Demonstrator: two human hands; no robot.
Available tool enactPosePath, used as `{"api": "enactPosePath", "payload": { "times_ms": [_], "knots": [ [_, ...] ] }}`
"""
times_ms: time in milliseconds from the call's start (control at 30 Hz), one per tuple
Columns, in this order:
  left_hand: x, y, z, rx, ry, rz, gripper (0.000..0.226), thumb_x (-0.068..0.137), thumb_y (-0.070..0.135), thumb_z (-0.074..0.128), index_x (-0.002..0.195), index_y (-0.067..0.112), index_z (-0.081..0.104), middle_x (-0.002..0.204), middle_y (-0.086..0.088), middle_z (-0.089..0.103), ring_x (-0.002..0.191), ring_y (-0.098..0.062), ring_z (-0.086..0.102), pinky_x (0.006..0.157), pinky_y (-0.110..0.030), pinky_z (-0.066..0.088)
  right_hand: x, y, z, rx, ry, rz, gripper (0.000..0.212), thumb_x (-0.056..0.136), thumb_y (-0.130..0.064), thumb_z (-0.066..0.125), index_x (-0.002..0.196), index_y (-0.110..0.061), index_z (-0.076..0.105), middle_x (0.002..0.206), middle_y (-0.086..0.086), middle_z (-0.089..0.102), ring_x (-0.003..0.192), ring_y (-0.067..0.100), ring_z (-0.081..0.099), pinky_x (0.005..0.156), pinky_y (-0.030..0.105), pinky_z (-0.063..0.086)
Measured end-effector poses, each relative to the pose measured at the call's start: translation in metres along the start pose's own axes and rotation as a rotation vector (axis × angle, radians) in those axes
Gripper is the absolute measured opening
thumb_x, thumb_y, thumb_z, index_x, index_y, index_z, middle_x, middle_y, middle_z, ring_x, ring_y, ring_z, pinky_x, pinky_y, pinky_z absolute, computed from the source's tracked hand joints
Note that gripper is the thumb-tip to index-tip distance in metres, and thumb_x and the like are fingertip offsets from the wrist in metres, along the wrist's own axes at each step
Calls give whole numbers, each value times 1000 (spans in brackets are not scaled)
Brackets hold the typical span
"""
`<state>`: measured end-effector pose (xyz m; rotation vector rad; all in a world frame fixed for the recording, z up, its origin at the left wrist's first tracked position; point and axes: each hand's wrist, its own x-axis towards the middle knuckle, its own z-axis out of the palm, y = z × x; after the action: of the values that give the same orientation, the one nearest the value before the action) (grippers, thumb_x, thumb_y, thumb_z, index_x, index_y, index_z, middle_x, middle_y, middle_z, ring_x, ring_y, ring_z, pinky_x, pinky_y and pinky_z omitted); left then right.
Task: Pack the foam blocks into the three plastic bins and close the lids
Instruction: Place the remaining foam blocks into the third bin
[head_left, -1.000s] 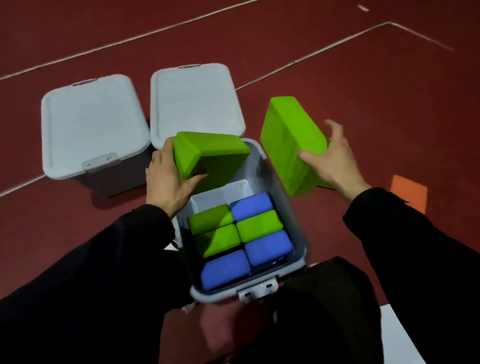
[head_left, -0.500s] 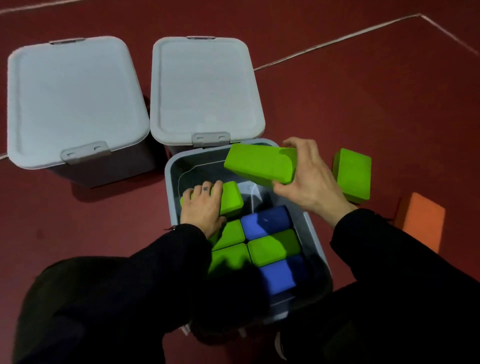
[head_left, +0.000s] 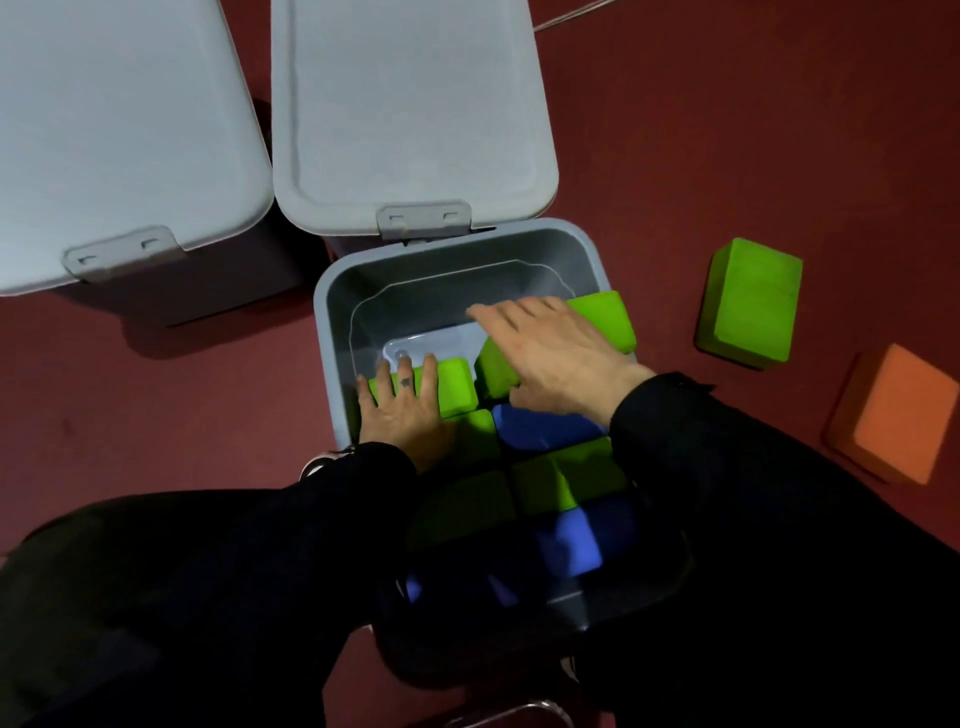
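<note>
Head view: the open bin (head_left: 332, 332) is the landmark.
Packed blocks: green and blue foam blocks (head_left: 566, 488) fill its near part.
Left hand (head_left: 400, 410): inside the bin's left wall, palm down, fingers straight on a green block (head_left: 457, 384).
Right hand (head_left: 550, 353): fingers spread flat over a tilted green block (head_left: 602, 317) at the right wall.
Outside, right of the bin: loose green block (head_left: 748, 306), orange block (head_left: 893, 415).
Beyond the bin: two closed bins (head_left: 410, 114).

We see a dark red floor (head_left: 727, 130) with a thin white line (head_left: 563, 21) near its far edge, dimly lit.
</note>
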<state>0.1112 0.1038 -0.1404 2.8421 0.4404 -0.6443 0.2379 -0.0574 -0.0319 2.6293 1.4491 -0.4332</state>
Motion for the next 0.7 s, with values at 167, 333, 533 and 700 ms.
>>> {"api": "enactPosePath", "payload": {
  "times_ms": [167,333,533,700],
  "knots": [
    [2,-4,7,-27,28,15,94,87,58,46,160,23,-4,167,-13,6,152,-40,3,120,-63,1,24,-2,45,132,-152,-9,97,84,-32,69,162,-17,13,164,11,28,151,35,24,126,46,14],
    [6,-5,17,-38,76,11,102,79,56,56,160,24,2,166,-14,15,152,-40,8,119,-63,1,9,-12,81,189,-31,210,77,87,-50,62,153,-16,40,164,17,28,150,38,27,120,57,25],
    [6,-7,19,-20,135,108,92,75,48,45,158,19,19,165,-12,20,153,-37,10,119,-66,2,2,-16,91,260,279,375,29,88,-27,61,115,-15,67,117,8,60,101,32,56,67,42,55],
    [0,-2,22,27,157,200,75,86,56,31,156,29,26,167,-10,16,154,-36,7,116,-70,0,-1,-24,118,240,201,340,55,98,-36,49,145,-8,50,150,21,45,138,40,42,113,49,37]
  ]
}}
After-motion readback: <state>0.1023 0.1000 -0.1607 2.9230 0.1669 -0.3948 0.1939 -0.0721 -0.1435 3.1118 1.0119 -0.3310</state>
